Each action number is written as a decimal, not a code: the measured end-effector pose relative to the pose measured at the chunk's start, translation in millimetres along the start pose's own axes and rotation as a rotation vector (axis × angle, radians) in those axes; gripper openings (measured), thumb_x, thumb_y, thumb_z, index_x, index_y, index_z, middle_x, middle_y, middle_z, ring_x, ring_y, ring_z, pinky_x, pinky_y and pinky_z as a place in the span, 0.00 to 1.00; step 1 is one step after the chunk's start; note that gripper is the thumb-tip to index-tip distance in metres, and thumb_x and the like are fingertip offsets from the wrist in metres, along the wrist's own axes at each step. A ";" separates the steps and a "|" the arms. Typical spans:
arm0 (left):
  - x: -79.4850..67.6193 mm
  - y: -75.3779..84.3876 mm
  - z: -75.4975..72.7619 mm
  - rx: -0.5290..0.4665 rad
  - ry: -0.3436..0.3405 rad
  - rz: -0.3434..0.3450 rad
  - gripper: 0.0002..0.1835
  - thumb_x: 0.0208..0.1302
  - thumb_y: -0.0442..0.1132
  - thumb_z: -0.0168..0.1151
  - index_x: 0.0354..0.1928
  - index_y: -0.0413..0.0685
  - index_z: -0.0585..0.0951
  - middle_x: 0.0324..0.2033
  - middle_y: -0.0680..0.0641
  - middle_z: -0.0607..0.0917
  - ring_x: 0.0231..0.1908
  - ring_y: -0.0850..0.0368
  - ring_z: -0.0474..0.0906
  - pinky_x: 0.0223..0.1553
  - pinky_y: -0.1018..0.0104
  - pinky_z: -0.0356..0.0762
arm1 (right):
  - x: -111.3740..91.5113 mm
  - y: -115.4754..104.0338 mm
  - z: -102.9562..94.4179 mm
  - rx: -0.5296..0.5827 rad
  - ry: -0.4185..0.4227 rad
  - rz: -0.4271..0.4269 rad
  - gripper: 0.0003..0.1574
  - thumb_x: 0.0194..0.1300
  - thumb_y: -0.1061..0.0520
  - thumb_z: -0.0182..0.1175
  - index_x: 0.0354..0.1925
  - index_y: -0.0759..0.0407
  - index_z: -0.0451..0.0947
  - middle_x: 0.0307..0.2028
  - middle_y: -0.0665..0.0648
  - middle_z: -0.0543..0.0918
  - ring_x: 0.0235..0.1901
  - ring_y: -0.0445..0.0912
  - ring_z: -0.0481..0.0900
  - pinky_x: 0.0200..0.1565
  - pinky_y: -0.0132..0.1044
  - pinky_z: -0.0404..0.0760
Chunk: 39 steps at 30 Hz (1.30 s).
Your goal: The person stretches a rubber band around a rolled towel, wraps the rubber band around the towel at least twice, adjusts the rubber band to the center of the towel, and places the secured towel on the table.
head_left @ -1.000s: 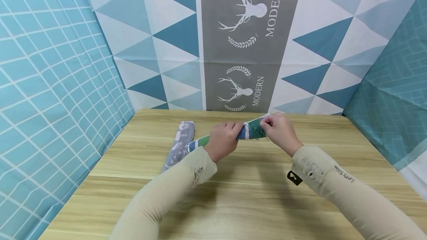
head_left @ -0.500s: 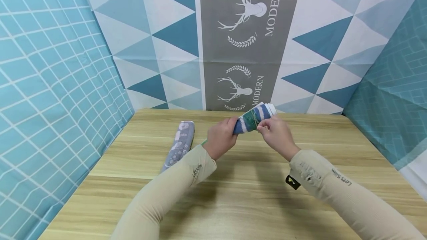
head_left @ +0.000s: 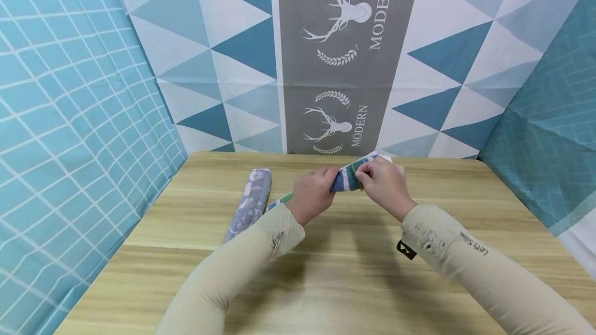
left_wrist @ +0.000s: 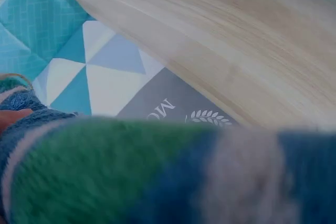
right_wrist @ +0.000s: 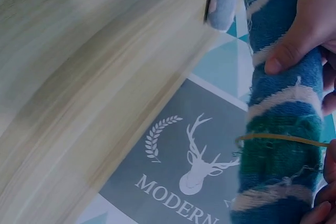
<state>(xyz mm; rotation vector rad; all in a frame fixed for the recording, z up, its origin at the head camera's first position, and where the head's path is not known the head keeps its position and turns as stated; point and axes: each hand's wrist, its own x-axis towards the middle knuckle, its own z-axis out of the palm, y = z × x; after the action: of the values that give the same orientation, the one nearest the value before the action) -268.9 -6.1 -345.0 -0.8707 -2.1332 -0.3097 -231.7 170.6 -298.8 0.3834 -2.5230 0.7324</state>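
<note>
Head cam fwd/down, wrist cams close-up

Left hand (head_left: 311,193) grips (right (head_left: 384,184) seemingly pinches).

From the head camera, the left hand (head_left: 311,194) hides the middle of the striped roll (head_left: 344,180) from me, and the left sleeve (head_left: 239,268) covers the near end of the grey roll (head_left: 251,200). My left wrist view blurs the striped roll; my right one crops the right hand (head_left: 385,185) where the rubber band (right_wrist: 281,137) meets it.
</note>
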 end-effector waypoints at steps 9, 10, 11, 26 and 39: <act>-1.7 -2.2 -3.2 -0.001 0.026 -0.037 0.17 0.53 0.34 0.69 0.46 0.38 0.79 0.31 0.43 0.84 0.25 0.54 0.83 0.23 0.61 0.80 | -2.9 1.1 3.4 -0.006 -0.042 0.032 0.08 0.62 0.61 0.62 0.26 0.62 0.82 0.25 0.55 0.75 0.31 0.51 0.73 0.39 0.53 0.60; -1.4 -2.4 -2.9 0.001 0.029 -0.037 0.18 0.53 0.35 0.69 0.46 0.38 0.79 0.31 0.43 0.84 0.24 0.53 0.83 0.23 0.61 0.80 | -3.0 1.0 4.1 -0.008 -0.043 0.030 0.08 0.61 0.62 0.62 0.26 0.63 0.82 0.25 0.55 0.75 0.30 0.51 0.73 0.39 0.53 0.60; -1.1 -2.6 -2.6 0.006 0.032 -0.035 0.18 0.52 0.35 0.69 0.46 0.38 0.79 0.30 0.43 0.84 0.24 0.54 0.83 0.23 0.61 0.80 | -3.0 1.1 5.1 -0.010 -0.043 0.027 0.08 0.61 0.62 0.62 0.26 0.62 0.82 0.25 0.55 0.75 0.30 0.51 0.73 0.39 0.52 0.60; 1.0 -4.7 -1.8 -0.104 -0.095 -0.129 0.17 0.50 0.35 0.68 0.41 0.37 0.76 0.29 0.43 0.83 0.24 0.54 0.81 0.25 0.60 0.80 | -2.0 6.6 3.7 0.035 -0.049 0.033 0.08 0.62 0.62 0.61 0.27 0.65 0.80 0.26 0.57 0.74 0.29 0.52 0.72 0.39 0.51 0.62; 2.9 -7.6 -5.3 -0.180 -0.195 -0.200 0.24 0.53 0.35 0.67 0.52 0.37 0.72 0.37 0.41 0.84 0.30 0.51 0.82 0.30 0.57 0.81 | 0.0 11.7 -0.8 0.030 -0.030 0.024 0.07 0.63 0.63 0.59 0.28 0.65 0.79 0.28 0.59 0.76 0.27 0.52 0.70 0.37 0.49 0.63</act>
<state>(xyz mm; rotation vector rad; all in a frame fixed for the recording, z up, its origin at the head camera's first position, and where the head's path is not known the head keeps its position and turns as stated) -272.3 -12.8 -338.8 -0.8163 -2.4086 -0.5458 -236.0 180.6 -303.1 0.3781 -2.5517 0.7796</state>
